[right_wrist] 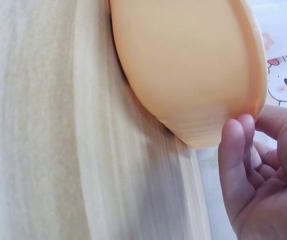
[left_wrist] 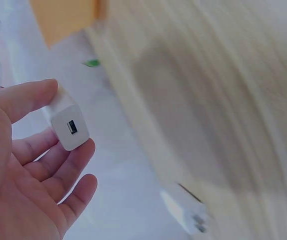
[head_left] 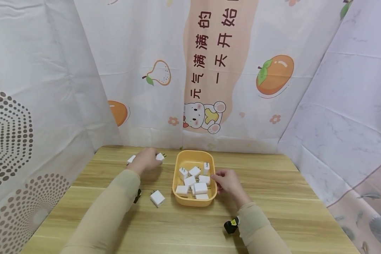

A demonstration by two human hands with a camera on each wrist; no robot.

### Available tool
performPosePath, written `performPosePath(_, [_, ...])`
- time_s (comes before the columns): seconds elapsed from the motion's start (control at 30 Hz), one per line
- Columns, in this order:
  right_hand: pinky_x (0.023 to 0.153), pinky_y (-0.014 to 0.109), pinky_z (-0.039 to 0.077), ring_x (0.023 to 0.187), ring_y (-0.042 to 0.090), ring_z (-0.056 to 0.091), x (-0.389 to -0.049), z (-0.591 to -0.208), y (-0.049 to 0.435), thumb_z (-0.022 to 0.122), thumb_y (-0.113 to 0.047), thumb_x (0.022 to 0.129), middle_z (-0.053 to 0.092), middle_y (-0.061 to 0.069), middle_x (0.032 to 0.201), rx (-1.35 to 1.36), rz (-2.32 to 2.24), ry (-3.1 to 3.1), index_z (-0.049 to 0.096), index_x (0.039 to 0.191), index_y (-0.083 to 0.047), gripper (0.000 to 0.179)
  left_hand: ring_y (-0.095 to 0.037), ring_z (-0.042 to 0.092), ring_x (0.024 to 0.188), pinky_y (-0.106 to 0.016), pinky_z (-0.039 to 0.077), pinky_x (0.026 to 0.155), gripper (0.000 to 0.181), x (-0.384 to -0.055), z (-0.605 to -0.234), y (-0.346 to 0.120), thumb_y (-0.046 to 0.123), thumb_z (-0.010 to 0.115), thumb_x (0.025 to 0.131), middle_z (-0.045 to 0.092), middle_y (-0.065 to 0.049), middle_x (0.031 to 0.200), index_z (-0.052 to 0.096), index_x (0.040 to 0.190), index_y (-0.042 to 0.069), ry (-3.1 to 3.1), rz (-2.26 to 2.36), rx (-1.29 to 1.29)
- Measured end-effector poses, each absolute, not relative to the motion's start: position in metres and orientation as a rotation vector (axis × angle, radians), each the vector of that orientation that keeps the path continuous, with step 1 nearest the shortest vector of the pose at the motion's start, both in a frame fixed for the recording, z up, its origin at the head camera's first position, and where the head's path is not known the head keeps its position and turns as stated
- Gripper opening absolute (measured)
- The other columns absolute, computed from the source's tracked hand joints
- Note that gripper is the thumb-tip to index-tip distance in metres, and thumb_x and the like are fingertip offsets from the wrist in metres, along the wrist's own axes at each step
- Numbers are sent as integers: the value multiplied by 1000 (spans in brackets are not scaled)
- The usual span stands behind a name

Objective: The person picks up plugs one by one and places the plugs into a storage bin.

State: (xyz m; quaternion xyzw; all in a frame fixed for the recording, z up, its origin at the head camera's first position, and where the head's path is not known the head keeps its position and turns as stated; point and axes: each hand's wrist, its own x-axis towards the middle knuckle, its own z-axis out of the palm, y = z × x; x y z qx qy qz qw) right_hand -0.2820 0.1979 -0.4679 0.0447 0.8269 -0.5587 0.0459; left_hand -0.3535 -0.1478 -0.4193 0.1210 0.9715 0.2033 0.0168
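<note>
My left hand (head_left: 146, 160) pinches a white USB charger (left_wrist: 69, 122) between thumb and fingers, to the left of the yellow plastic box (head_left: 195, 202). In the left wrist view its USB port faces the camera; in the head view its prongs (head_left: 164, 155) point right. With the thumb at the rim and fingers against the outer wall, my right hand (head_left: 227, 181) grips the box's right side. Several white chargers (head_left: 189, 181) lie jumbled inside the box. On the table, one charger (head_left: 157, 198) is left of the box, and another (head_left: 131, 159) shows just beyond my left wrist.
The wooden table (head_left: 184, 229) ends at a printed white curtain (head_left: 146, 137) at the back, with more cloth hanging at both sides. Black wrist-worn devices show below each forearm, the right one (head_left: 231, 225) close over the table.
</note>
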Motion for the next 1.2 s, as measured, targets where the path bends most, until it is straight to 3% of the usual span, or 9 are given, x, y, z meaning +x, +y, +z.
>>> performPosePath(0.17, [47, 33, 55, 51, 16, 59, -282, -469, 198, 70, -13, 96, 64, 12, 68, 140, -1701, 2531, 72, 100, 4, 18, -21, 59, 85, -41, 51, 79, 32, -346, -406, -137, 32, 73, 91, 68, -2, 99, 72, 114, 9, 3036, 697, 483])
performPosePath(0.7, [46, 32, 54, 51, 16, 59, -282, -468, 197, 70, -14, 96, 64, 12, 67, 136, -1702, 2530, 73, 98, 3, 17, -18, 59, 78, -36, 51, 71, 22, -304, -358, -121, 28, 75, 91, 66, 1, 90, 70, 104, 11, 3058, 963, 734])
performPosePath(1.2, [46, 33, 54, 50, 16, 59, -282, -469, 199, 70, -14, 96, 63, 12, 66, 127, -1701, 2534, 72, 97, 3, 17, -16, 60, 84, -36, 53, 74, 25, -292, -354, -115, 29, 75, 92, 67, 1, 96, 71, 109, 11, 3053, 960, 773])
